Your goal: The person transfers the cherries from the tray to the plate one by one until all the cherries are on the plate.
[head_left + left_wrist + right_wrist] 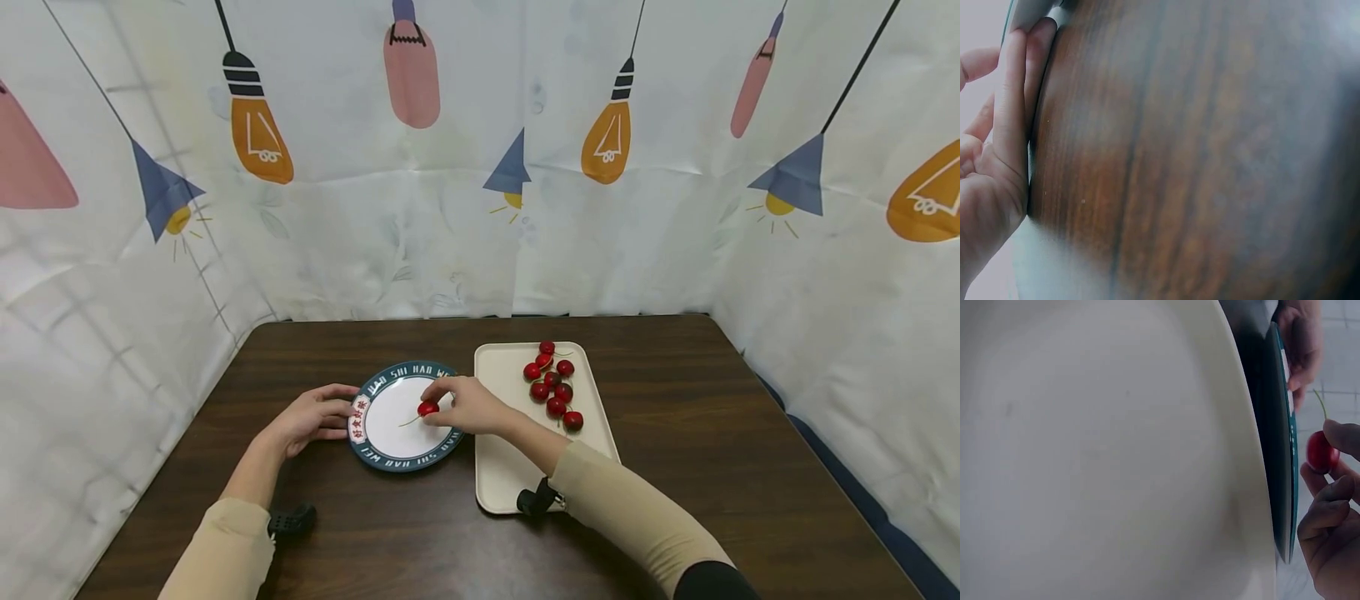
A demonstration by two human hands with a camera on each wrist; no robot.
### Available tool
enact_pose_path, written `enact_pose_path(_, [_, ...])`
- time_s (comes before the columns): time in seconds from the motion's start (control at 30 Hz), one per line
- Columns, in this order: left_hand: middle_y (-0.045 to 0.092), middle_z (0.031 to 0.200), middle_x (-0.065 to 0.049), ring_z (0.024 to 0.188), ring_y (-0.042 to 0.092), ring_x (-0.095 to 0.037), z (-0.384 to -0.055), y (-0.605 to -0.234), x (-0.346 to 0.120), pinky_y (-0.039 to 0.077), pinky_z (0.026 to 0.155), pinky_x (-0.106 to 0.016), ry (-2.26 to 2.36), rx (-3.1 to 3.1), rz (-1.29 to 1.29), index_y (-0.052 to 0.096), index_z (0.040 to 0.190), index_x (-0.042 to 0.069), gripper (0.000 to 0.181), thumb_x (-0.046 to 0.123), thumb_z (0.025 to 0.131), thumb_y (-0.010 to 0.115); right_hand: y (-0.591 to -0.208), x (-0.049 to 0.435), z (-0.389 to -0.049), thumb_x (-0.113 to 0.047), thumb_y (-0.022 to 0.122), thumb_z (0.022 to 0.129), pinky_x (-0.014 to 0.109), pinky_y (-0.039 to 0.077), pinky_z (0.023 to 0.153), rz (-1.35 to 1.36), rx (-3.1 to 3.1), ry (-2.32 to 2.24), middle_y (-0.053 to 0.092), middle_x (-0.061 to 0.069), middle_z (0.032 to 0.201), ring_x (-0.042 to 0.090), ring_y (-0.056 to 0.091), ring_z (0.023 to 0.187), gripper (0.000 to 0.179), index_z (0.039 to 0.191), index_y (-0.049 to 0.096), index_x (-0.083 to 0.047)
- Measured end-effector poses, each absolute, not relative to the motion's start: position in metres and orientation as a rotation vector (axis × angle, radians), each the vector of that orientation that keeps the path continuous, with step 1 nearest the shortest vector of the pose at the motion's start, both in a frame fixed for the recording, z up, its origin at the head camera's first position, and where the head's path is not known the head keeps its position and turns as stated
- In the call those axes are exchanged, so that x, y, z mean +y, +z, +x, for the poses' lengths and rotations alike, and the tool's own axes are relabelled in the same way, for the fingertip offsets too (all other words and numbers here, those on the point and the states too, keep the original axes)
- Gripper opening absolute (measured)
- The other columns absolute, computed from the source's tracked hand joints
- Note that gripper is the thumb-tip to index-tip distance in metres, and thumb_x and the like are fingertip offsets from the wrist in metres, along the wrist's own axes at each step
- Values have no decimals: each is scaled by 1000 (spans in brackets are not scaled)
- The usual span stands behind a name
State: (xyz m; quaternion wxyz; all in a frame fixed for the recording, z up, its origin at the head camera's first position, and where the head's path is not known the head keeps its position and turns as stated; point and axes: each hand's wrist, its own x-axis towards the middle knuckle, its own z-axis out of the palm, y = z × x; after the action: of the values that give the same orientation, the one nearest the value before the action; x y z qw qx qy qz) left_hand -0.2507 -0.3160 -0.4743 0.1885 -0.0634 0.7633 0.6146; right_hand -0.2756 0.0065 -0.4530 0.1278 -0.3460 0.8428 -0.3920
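Observation:
A red cherry (pixel 427 408) with a thin green stem is pinched between the thumb and fingers of my right hand (pixel 472 407), over the white plate (pixel 393 433) with a teal lettered rim. From the right wrist view, the held cherry (pixel 1321 452) appears above the plate's surface. At the plate's left rim, my left hand (pixel 311 417) touches the edge with extended fingers. The left wrist view shows those fingers (pixel 1010 106) against the rim, though most of the plate lies outside that view. To the right, a cream tray (pixel 498 475) bears several cherries (pixel 556 407).
Plate and tray stand close together on a dark wood-grain table (pixel 675 417). My right forearm (pixel 630 500) passes over the tray's front part. Behind the table hangs a white curtain (pixel 337 242) printed with lamps and bulbs, which also runs along both sides.

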Motion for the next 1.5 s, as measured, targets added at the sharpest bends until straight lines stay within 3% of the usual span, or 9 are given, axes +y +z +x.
enact_pose_path(0.8, [60, 119, -19, 93, 68, -26, -249, -475, -317, 61, 82, -37, 1731, 2171, -180, 47, 149, 1, 56, 18, 100, 67, -445, 18, -274, -28, 72, 96, 26, 53, 90, -1012, 2452, -1103, 70, 0, 112, 17, 63, 104, 34, 123, 70, -7])
enact_pose_path(1.07, [61, 116, -17, 93, 68, -25, -248, -474, -316, 62, 80, -37, 1740, 2166, -154, 46, 149, 1, 56, 19, 100, 66, -437, 38, -274, -26, 70, 97, 27, 53, 83, -1005, 2472, -1097, 69, 2, 112, 19, 61, 99, 34, 124, 69, -5])
enact_pose_path(1.5, [61, 119, -17, 93, 67, -25, -249, -478, -314, 61, 81, -37, 1732, 2171, -164, 45, 149, 0, 56, 19, 101, 66, -434, 75, -282, -25, 71, 98, 37, 52, 95, -899, 2523, -1153, 68, -1, 113, 20, 61, 109, 30, 123, 70, -7])
